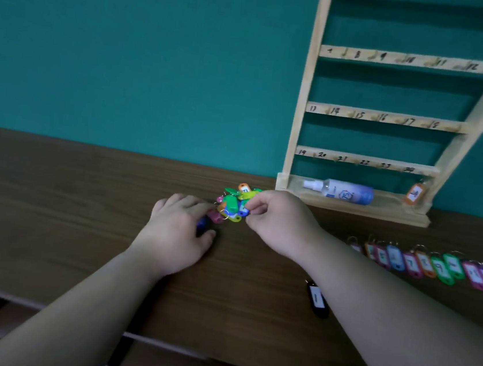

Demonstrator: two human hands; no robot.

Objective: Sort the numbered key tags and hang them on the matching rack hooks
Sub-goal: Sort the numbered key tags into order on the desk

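A small heap of coloured key tags [233,203] lies on the brown table [67,193] between my hands. My left hand [176,229] rests palm down at the heap's left edge, fingers curled over a blue tag [202,223] and touching a pink one. My right hand [278,220] pinches a tag at the heap's right side; which tag is hidden by the fingers. A row of numbered tags [432,264] lies flat to the right. A black tag marked 1 [318,299] lies alone beside my right forearm. The wooden rack [377,117] stands against the wall.
A spray bottle [341,190] lies in the rack's bottom tray. An orange tag [414,194] hangs at the rack's lower right. The rack's rails carry handwritten numbers. The teal wall [144,51] is behind the table; the table's front edge runs near my forearms.
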